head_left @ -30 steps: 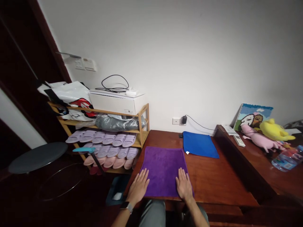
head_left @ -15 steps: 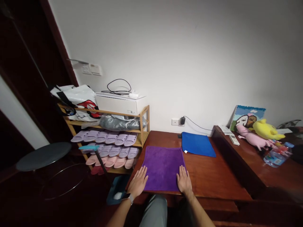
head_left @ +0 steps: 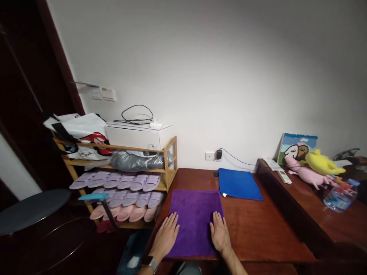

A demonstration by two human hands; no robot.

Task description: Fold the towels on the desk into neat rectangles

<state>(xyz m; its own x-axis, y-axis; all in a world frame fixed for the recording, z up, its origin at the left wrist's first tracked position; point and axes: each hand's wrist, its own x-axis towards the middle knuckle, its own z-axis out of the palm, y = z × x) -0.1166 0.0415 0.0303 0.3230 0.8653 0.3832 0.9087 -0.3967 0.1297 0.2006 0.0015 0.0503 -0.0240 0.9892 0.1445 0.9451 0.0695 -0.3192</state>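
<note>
A purple cloth point(head_left: 195, 219) lies spread flat at the front of the reddish-brown wooden table point(head_left: 249, 233). My left hand point(head_left: 166, 233) rests flat on its left edge, fingers stretched out and pointing away from me. On the cloth's right side lies my right hand point(head_left: 220, 232), also flat with its fingers extended. Neither hand grips anything. Behind and to the right, a blue cloth point(head_left: 240, 184) is laid out flat, with a small white tag at its near left corner.
Left of the table stands a wooden rack point(head_left: 171, 160) with rows of slippers point(head_left: 119, 179) and a white box point(head_left: 133, 136) on top. A raised ledge at right bears plush toys point(head_left: 308, 173), a remote point(head_left: 284, 177) and a plastic bottle point(head_left: 341, 196). A dark stool point(head_left: 34, 210) is far left.
The view has tilted up slightly, so the table sits lower in the picture. My right hand has shifted a little inward on the purple cloth; my left hand stays at its left edge.
</note>
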